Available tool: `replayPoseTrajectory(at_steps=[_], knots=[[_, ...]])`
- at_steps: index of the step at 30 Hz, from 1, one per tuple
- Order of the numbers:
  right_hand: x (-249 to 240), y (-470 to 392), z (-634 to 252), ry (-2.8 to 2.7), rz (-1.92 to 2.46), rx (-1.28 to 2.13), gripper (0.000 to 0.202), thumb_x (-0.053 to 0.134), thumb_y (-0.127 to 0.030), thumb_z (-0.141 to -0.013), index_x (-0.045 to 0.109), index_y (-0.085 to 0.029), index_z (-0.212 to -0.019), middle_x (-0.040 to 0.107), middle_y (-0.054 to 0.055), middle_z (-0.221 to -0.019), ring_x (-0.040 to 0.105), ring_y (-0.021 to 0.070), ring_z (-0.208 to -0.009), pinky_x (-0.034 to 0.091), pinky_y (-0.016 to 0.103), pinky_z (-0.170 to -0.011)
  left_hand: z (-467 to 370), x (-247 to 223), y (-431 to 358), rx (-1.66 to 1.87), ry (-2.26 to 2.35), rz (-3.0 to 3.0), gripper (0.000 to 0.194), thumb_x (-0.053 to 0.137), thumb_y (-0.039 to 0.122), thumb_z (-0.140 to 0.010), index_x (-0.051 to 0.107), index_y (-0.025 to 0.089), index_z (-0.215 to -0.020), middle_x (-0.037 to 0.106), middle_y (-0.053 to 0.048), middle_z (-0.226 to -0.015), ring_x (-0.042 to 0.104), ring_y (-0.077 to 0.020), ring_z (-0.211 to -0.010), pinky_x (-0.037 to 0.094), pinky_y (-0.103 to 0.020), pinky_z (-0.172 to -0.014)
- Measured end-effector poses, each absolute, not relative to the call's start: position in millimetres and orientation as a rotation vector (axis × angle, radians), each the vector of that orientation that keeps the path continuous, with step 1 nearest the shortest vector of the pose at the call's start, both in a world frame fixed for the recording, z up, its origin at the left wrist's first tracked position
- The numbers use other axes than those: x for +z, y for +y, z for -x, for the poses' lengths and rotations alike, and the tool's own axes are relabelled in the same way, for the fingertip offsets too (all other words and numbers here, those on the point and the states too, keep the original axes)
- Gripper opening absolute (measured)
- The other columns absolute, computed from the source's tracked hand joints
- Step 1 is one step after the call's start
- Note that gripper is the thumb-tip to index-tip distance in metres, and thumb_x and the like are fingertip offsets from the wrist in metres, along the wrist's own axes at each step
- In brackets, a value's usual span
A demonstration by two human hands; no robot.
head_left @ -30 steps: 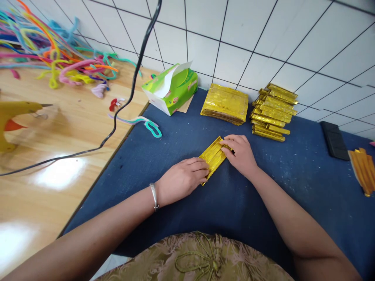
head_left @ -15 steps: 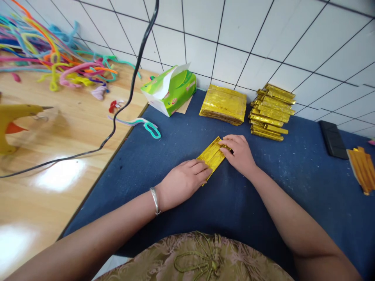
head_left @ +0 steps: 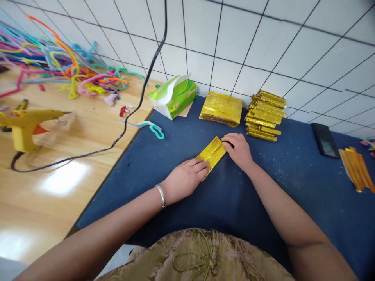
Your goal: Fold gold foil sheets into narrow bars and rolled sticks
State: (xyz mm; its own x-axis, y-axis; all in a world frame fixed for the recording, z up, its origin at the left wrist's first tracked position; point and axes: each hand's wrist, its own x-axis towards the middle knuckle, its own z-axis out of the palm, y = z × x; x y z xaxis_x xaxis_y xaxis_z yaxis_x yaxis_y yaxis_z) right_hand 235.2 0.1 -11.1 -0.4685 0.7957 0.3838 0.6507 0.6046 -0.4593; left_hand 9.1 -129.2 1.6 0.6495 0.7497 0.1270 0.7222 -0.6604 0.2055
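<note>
A folded strip of gold foil paper (head_left: 213,151) lies slantwise on the dark blue table surface (head_left: 140,175), with creases running along its length. My left hand (head_left: 187,175) rests flat across its near end, fingers stretched out. At the far right end, my right hand (head_left: 238,148) has its thumb and fingers pinched on the paper's edge. Behind them stands a stack of flat gold foil sheets (head_left: 221,109). To its right is a pile of gold foil papers folded into narrow strips (head_left: 265,116).
A green tissue pack (head_left: 175,97) sits by the tiled wall. On the wooden surface at left are a yellow glue gun (head_left: 26,125), its black cord (head_left: 143,88) and colourful pipe cleaners (head_left: 73,74). A black phone (head_left: 324,139) and a pleated gold-orange paper (head_left: 357,169) lie at right.
The view has shifted a little, bringing more of the glue gun into sight. My right fingers have slid from on top of the gold paper toward its far right corner; my left hand stays on it.
</note>
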Motion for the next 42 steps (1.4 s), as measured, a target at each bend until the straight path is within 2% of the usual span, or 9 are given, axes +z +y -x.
replayPoseTrajectory(at_steps=[4,6,10,14,18,24,28,32,42], knots=[[3.9,-25.3,-219.5,-2.164,1.103,0.306,0.030,0.041,-0.033,-0.094,0.068,-0.023,-0.102,0.068,0.006,-0.108,0.058,0.0217,-0.109,0.043,0.044,-0.099,-10.0,1.3,-131.3,0.347,1.210,-2.760,0.032,0.040,0.021,-0.096,0.055,0.017,-0.124,0.055,-0.006,-0.132,0.049,-0.0189,-0.122,0.038,-0.036,-0.107],[9.0,-47.4,-202.8,-2.310,0.960,0.394,0.035,0.036,-0.035,-0.096,0.065,-0.023,-0.112,0.064,0.005,-0.121,0.052,0.0204,-0.121,0.038,0.043,-0.106,-9.9,-1.2,-132.6,0.363,1.227,-2.777,0.030,0.040,0.021,-0.096,0.059,0.016,-0.119,0.059,-0.007,-0.125,0.051,-0.0199,-0.119,0.040,-0.037,-0.105],[8.1,-78.1,-177.1,-2.634,0.679,0.667,0.055,0.031,-0.046,-0.097,0.038,-0.016,-0.142,0.044,0.010,-0.145,0.034,0.0201,-0.138,0.030,0.043,-0.113,-9.5,-8.9,-135.3,0.390,1.256,-2.863,0.026,0.043,0.020,-0.093,0.065,0.012,-0.107,0.063,-0.012,-0.112,0.051,-0.0259,-0.117,0.040,-0.044,-0.105],[3.9,-74.1,-179.3,-2.734,0.665,0.747,0.060,0.026,-0.053,-0.096,0.023,-0.023,-0.148,0.032,0.006,-0.152,0.023,0.0202,-0.143,0.022,0.046,-0.116,-10.3,-11.7,-137.1,0.434,1.225,-2.900,0.027,0.043,0.020,-0.093,0.062,0.012,-0.111,0.061,-0.011,-0.119,0.048,-0.0253,-0.123,0.036,-0.045,-0.110],[2.5,-62.5,-186.5,-2.845,0.686,0.672,0.060,0.020,-0.053,-0.097,0.023,-0.023,-0.149,0.025,0.005,-0.155,0.017,0.0189,-0.144,0.016,0.044,-0.118,-10.5,-9.6,-139.3,0.470,1.226,-2.873,0.025,0.043,0.021,-0.094,0.064,0.011,-0.105,0.064,-0.010,-0.112,0.051,-0.0227,-0.119,0.036,-0.043,-0.111],[-3.5,-52.3,-187.2,-2.897,0.809,0.412,0.059,0.015,-0.051,-0.098,0.024,-0.022,-0.149,0.020,0.003,-0.157,0.012,0.0186,-0.145,0.014,0.042,-0.118,-9.3,-9.0,-148.8,0.450,1.238,-2.824,0.036,0.038,0.020,-0.096,0.054,0.013,-0.127,0.058,-0.011,-0.129,0.046,-0.0200,-0.128,0.035,-0.039,-0.110],[-8.3,-41.8,-187.8,-2.894,0.902,0.287,0.059,0.017,-0.049,-0.098,0.022,-0.022,-0.149,0.019,0.004,-0.157,0.012,0.0192,-0.145,0.012,0.043,-0.118,-11.4,-4.8,-160.5,0.314,1.303,-2.765,0.054,0.035,0.042,-0.097,0.037,0.011,-0.142,0.037,-0.015,-0.148,0.028,-0.0242,-0.141,0.025,-0.041,-0.115],[-11.7,-35.0,-187.3,-2.878,0.972,0.214,0.058,0.019,-0.048,-0.097,0.024,-0.021,-0.149,0.019,0.004,-0.157,0.013,0.0199,-0.145,0.014,0.043,-0.117,-13.8,1.1,-173.3,0.230,1.309,-2.739,0.076,0.033,0.060,-0.092,0.026,0.007,-0.147,0.023,-0.019,-0.153,0.014,-0.0282,-0.145,0.015,-0.044,-0.117],[-17.1,-36.5,-185.9,-2.870,0.965,0.091,0.061,0.025,-0.050,-0.095,0.025,-0.021,-0.149,0.022,0.006,-0.156,0.017,0.0226,-0.144,0.016,0.044,-0.116,-3.1,2.9,-213.7,0.249,1.348,-2.666,0.075,0.035,0.062,-0.090,0.034,0.009,-0.143,0.031,-0.018,-0.150,0.023,-0.0281,-0.142,0.020,-0.044,-0.116]])
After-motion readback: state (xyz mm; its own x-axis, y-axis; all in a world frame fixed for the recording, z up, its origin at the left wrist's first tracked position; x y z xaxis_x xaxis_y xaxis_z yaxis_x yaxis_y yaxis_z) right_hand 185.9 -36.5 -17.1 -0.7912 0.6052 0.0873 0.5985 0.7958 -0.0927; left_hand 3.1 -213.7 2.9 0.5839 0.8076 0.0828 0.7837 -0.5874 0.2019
